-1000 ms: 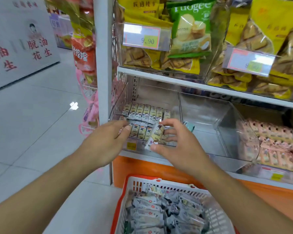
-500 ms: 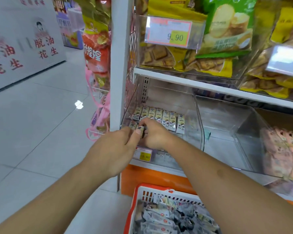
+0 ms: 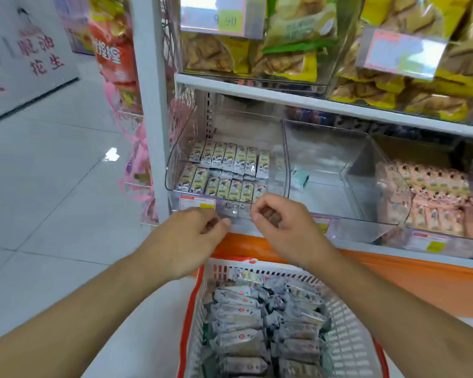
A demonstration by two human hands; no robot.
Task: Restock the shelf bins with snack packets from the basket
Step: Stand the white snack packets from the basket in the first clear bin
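Two rows of small grey-green snack packets (image 3: 227,170) stand in the leftmost clear shelf bin (image 3: 173,162) on the lower shelf. Just in front of that bin's front lip are my left hand (image 3: 191,236) and my right hand (image 3: 281,225), side by side, a small gap between them. Both have their fingers curled in, and I see nothing held in either. Below them sits a white and orange basket (image 3: 195,301), filled with several of the same kind of packets (image 3: 251,323) in a loose heap.
The middle clear bin (image 3: 347,170) holds only one small green packet (image 3: 299,178). Pink packets (image 3: 434,197) fill the bin to the right. Biscuit bags (image 3: 290,36) crowd the shelf above. Pink bags hang beside the white shelf post (image 3: 150,132); tiled floor lies to the left.
My right hand set the packet it held into the left bin's front row. Both hands have since pulled back out of the bin to its front lip.
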